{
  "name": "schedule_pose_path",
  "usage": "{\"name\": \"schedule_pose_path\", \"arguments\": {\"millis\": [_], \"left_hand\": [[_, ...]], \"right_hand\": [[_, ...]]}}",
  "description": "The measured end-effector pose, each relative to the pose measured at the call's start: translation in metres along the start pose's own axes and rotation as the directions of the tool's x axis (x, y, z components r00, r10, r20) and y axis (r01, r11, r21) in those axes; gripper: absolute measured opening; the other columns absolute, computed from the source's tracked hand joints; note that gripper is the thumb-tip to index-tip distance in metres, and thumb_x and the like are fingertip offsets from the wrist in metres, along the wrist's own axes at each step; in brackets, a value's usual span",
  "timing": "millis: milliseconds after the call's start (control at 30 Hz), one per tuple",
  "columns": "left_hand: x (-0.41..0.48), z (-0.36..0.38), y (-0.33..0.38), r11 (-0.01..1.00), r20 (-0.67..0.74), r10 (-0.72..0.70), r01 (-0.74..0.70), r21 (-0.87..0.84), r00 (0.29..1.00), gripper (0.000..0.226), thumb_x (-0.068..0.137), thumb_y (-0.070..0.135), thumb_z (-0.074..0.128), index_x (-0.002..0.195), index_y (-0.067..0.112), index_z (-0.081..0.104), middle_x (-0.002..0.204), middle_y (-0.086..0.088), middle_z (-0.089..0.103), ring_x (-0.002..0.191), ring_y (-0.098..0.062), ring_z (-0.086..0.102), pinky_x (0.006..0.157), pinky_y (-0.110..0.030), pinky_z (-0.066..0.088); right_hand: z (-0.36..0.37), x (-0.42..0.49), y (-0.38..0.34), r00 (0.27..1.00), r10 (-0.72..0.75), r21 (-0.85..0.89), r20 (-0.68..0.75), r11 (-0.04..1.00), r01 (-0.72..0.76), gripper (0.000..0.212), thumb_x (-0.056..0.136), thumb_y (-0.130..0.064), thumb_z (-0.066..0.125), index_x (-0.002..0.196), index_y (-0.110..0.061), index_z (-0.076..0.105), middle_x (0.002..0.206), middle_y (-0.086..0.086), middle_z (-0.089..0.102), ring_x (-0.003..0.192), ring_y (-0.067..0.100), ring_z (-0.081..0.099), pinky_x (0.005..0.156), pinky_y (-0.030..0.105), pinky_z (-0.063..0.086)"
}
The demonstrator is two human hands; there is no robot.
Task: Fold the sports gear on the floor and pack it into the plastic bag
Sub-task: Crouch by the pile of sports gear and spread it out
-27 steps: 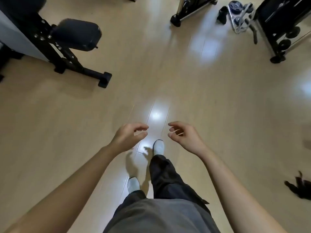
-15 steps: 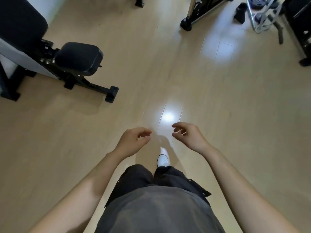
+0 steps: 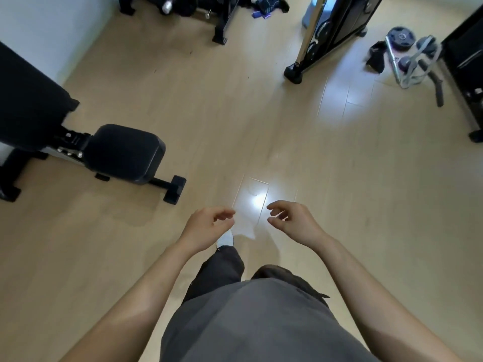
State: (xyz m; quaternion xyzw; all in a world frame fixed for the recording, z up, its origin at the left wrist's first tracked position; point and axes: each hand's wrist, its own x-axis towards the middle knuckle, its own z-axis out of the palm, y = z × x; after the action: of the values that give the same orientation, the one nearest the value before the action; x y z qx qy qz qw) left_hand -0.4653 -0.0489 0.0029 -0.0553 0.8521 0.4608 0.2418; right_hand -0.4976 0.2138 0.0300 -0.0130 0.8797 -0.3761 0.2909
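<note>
A dark heap of sports gear (image 3: 269,5) is lying on the floor (image 3: 261,121) at the far wall, well apart from both hands. The left hand (image 3: 206,228) and right hand (image 3: 295,223) are hovering empty, fingers loosely curled, beside a weight bench (image 3: 125,152).

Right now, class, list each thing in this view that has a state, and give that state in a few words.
Left hand: empty, fingers loosely curled, held in the air.
Right hand: empty, fingers loosely curled, held in the air.
Pile of clothing: crumpled on the floor at the far end, unfolded.
Weight bench: standing on the floor, unoccupied.
Weight plate: resting on its rack.
Plastic bag: not in view.
</note>
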Motion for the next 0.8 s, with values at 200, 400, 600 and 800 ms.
{"name": "schedule_pose_path", "arguments": {"millis": [200,400,600,800], "left_hand": [[0.109,-0.07,0.033,1.0,0.015,0.022,-0.022,0.015,1.0,0.023,0.093,0.033,0.068,0.115,0.033,0.075,0.106,0.021,0.073,0.103,0.001,0.066,0.098,-0.034,0.054],[0.223,-0.106,0.072,0.995,0.096,0.019,-0.028,0.094,0.995,0.025,0.092,0.037,0.067,0.116,0.032,0.074,0.105,0.023,0.072,0.102,0.005,0.065,0.099,-0.033,0.052],[0.343,-0.145,0.125,0.982,0.106,0.008,-0.027,0.185,0.994,0.029,0.094,0.037,0.064,0.121,0.032,0.073,0.111,0.021,0.072,0.105,0.003,0.063,0.1,-0.033,0.051],[0.448,-0.197,0.181,0.97,0.062,0.057,-0.07,0.235,0.996,0.041,0.087,0.047,0.058,0.121,0.03,0.072,0.11,0.018,0.072,0.104,-0.003,0.064,0.096,-0.035,0.052]], "right_hand": [[-0.045,0.088,-0.037,0.998,0.044,0.063,-0.037,0.997,-0.042,0.027,0.09,-0.028,0.069,0.117,-0.028,0.067,0.1,-0.014,0.066,0.088,0.002,0.063,0.082,0.023,0.051],[-0.096,0.196,-0.045,0.995,0.093,0.1,-0.043,0.991,-0.089,0.027,0.089,-0.028,0.069,0.115,-0.029,0.067,0.102,-0.01,0.068,0.09,0.008,0.065,0.084,0.028,0.053],[-0.171,0.316,-0.056,0.999,0.036,-0.021,0.001,0.999,-0.036,0.031,0.092,-0.028,0.067,0.122,-0.025,0.064,0.106,-0.009,0.065,0.096,0.012,0.063,0.085,0.025,0.046],[-0.255,0.429,-0.092,0.997,-0.034,-0.146,0.064,0.988,0.043,0.035,0.092,-0.029,0.067,0.126,-0.024,0.062,0.111,-0.007,0.066,0.093,0.01,0.059,0.085,0.027,0.048]]}}
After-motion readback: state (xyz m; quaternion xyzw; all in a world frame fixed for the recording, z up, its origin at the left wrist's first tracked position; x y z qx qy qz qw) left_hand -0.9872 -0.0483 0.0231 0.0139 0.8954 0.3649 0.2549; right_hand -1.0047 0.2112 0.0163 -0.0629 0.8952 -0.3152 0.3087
